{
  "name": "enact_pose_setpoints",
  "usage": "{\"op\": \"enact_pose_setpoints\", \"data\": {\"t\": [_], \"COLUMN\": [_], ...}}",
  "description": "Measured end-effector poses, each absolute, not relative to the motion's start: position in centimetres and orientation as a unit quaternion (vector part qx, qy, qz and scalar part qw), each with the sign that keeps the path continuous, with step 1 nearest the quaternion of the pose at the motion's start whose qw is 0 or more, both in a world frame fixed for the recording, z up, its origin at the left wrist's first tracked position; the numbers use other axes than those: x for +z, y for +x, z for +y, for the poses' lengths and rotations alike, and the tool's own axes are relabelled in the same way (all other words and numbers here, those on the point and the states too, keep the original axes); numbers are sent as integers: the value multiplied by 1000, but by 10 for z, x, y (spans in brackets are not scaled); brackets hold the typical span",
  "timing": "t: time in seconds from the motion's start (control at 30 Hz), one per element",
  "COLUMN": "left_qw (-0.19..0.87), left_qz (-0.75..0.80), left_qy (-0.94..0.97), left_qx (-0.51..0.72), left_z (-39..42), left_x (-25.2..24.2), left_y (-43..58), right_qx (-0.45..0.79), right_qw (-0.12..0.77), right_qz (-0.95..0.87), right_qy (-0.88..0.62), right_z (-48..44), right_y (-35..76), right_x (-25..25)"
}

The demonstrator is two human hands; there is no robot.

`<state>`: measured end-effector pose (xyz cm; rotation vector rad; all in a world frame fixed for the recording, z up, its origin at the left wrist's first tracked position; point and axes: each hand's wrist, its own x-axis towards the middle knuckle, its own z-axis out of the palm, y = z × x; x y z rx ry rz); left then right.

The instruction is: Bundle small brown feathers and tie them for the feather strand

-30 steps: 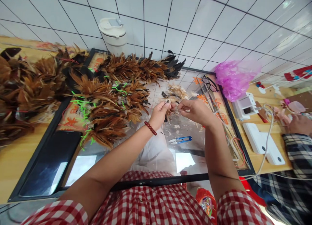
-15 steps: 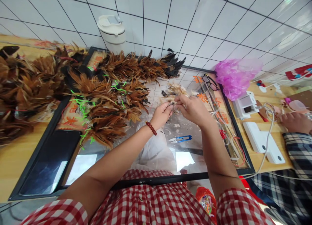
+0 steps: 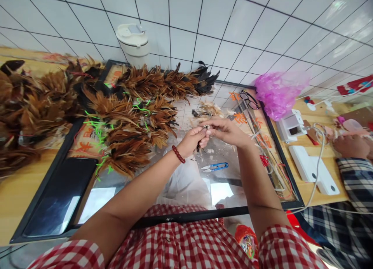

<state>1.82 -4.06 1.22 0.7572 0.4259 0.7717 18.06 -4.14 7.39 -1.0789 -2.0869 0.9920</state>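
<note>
My left hand (image 3: 190, 141), with a red bead bracelet at the wrist, is closed on a small bunch of feathers (image 3: 199, 148); its dark tips poke out below the fingers. My right hand (image 3: 229, 132) meets it, thumb and fingers pinched at the pale top end of the same bunch. Most of the bunch is hidden by the fingers. Just beyond the hands lies a loose pile of cream and dark feathers (image 3: 211, 108). Blue-handled thread snips (image 3: 216, 167) rest on the glass tabletop nearer to me, among bits of fluff.
Brown feather bundles (image 3: 125, 156), some tied with green string, fill the left side, beside a phone (image 3: 62, 195). A white cup (image 3: 133, 42) stands behind. To the right are eyeglasses (image 3: 250, 99), a pink plastic bag (image 3: 276, 94), a power strip (image 3: 313, 170) and another person's hand (image 3: 351, 146).
My hands have drawn closer together, and the right hand has turned and lowered over the left. Dark feather tips now show beneath the left fingers. The whole view has shifted slightly.
</note>
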Motion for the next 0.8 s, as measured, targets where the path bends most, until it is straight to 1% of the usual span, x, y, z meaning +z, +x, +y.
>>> {"op": "enact_pose_setpoints", "data": {"t": [0.1,0.17,0.27,0.37,0.47,0.6,0.7,0.8], "left_qw": [852,849,815,761,692,605,533,480], "left_qz": [182,178,189,232,309,385,391,382], "left_qy": [352,358,401,459,492,526,568,632], "left_qx": [341,346,373,396,429,458,491,473], "left_z": [-50,-62,-82,-92,-87,-71,-62,-58], "left_x": [17,23,32,34,30,24,22,23], "left_y": [22,29,41,47,45,40,37,32], "right_qx": [398,392,405,396,357,321,279,286], "right_qw": [308,288,238,216,239,268,273,279], "right_qz": [-779,-793,-806,-817,-813,-769,-743,-730], "right_qy": [-373,-367,-360,-360,-393,-484,-543,-555], "right_z": [-42,-47,-57,-63,-62,-56,-53,-53], "right_y": [186,195,208,209,196,178,174,173], "right_x": [78,88,108,119,116,102,94,90]}}
